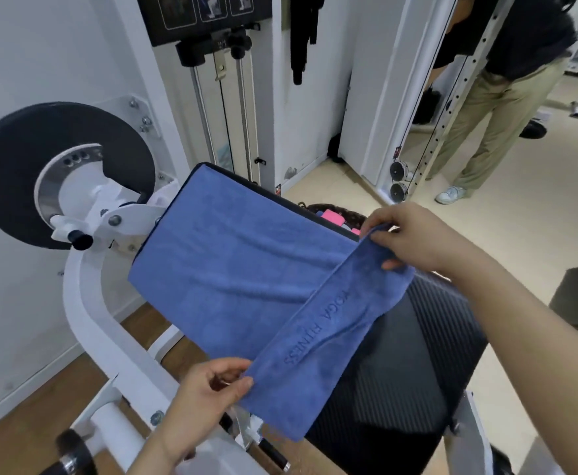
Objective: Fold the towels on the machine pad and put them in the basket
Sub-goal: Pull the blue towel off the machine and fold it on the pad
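A blue towel (232, 269) with embossed lettering lies spread over the machine pad (400, 368), a black ribbed cushion. My left hand (208, 389) pinches the towel's near corner at the lower centre. My right hand (417, 238) pinches the far corner at the right, and the edge between them is lifted and turned over. Behind the pad's far edge, a dark woven basket (345, 212) shows only its rim, with pink and grey folded cloth inside; most of it is hidden by the pad and my right hand.
The white machine frame (92, 320) and a round black roller pad (17, 159) stand at the left. A weight stack with cables rises behind. A person in khaki trousers (493, 108) stands at the back right on the beige floor.
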Tool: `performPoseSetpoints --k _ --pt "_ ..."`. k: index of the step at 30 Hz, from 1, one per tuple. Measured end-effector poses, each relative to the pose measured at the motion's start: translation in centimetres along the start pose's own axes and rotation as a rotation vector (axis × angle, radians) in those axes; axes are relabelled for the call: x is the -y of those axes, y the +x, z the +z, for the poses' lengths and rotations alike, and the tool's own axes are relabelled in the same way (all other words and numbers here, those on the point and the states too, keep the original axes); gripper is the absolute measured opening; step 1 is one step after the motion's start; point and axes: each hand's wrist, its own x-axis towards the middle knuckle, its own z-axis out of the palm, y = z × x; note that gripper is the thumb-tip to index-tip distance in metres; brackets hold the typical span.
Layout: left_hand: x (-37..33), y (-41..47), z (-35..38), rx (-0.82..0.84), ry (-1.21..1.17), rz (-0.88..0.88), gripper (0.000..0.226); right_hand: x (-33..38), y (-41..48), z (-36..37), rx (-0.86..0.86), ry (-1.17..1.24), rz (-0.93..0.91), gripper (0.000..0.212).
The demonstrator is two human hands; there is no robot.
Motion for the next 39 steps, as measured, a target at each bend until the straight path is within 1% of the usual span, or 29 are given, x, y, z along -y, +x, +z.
performPoseSetpoints --k 2,4,6,8,12,17,19,22,25,28,32,35,39 --pt "0.3 0.9 -2.6 -0.073 -0.007 0.032 0.029 2.3 2.0 1.5 -0.109 0.086 -0.006 0.021" --pt "0.4 1.8 -5.0 -0.167 -0.032 0.038 0.026 4.3 4.3 3.2 -0.214 0.087 -0.036 0.016" --pt "0.7 2.7 -7.3 -0.26 -0.069 0.039 0.025 6.2 6.7 4.8 -0.267 0.095 -0.049 0.012" --pt "1.1 3.8 -9.7 -0.307 -0.1 0.034 0.026 8.0 9.0 6.6 -0.292 0.069 -0.061 0.011" --pt "2.3 6.0 -13.7 -0.356 -0.095 0.027 0.028 11.3 13.5 10.0 -0.284 0.014 -0.127 0.013" --pt "4.0 9.2 -17.5 -0.457 -0.202 0.011 0.021 14.5 18.9 13.5 -0.243 -0.068 -0.195 0.014" --pt "4.8 10.8 -18.9 -0.495 -0.204 0.017 0.022 16.0 20.9 14.8 -0.241 -0.122 -0.227 0.014" --pt "6.0 13.6 -20.0 -0.579 -0.207 -0.023 0.025 17.2 24.2 17.1 -0.243 -0.173 -0.275 0.013" --pt "7.0 16.5 -20.2 -0.654 -0.152 -0.108 0.023 16.8 26.8 19.4 -0.205 -0.255 -0.285 0.013" --pt "8.0 18.1 -20.1 -0.678 -0.104 -0.18 0.018 15.7 28.4 21.1 -0.175 -0.349 -0.281 0.012" --pt "8.4 18.3 -20.1 -0.714 -0.107 -0.156 0.017 14.9 29.4 21.8 -0.208 -0.443 -0.302 0.013" --pt "8.0 18.4 -20.0 -0.766 -0.179 -0.141 0.018 14.7 29.8 21.8 -0.213 -0.483 -0.349 0.016" --pt "7.8 18.9 -20.5 -0.769 -0.251 -0.135 0.029 14.7 30.0 21.5 -0.179 -0.495 -0.35 0.027"
